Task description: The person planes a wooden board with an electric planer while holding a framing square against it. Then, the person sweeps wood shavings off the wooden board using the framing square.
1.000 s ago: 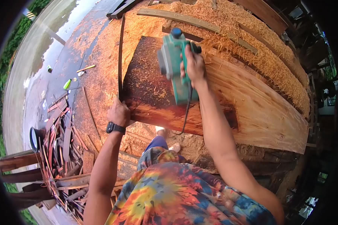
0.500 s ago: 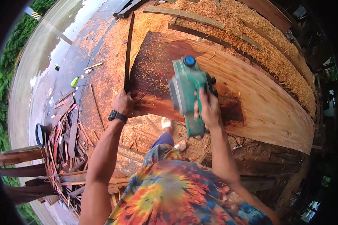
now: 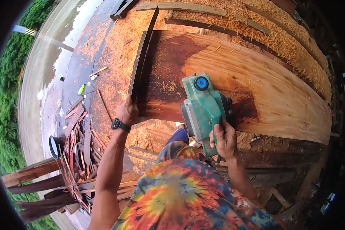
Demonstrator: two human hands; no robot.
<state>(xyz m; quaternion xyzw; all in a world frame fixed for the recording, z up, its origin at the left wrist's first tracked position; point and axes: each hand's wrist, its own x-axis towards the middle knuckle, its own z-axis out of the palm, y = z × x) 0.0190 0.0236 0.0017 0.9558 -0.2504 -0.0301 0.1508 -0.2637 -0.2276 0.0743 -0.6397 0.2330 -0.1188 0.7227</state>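
Observation:
My right hand (image 3: 225,141) is wrapped around the rear handle of a green electric hand planer (image 3: 206,109) with a blue-capped knob. The planer sits over the near edge of a wide wooden slab (image 3: 280,96). Dark stained patches and scattered shavings mark the slab's left part; the rest is pale, grained wood. At the slab's left end, my left hand (image 3: 127,110) is closed on the lower end of a long dark wooden strip (image 3: 140,63), which stands up along that end. A black watch is on the left wrist.
Shavings (image 3: 115,57) cover the ground and pile over several beams (image 3: 218,28) at the back. Scrap wood strips (image 3: 80,145) lie heaped at left beside a black round container (image 3: 54,147). A green item (image 3: 81,89) and a yellow stick (image 3: 98,71) lie on the floor.
The planer has moved down and to the right, toward my body. The strip in my left hand has tilted rightward and shows a broader face. The view has shifted slightly.

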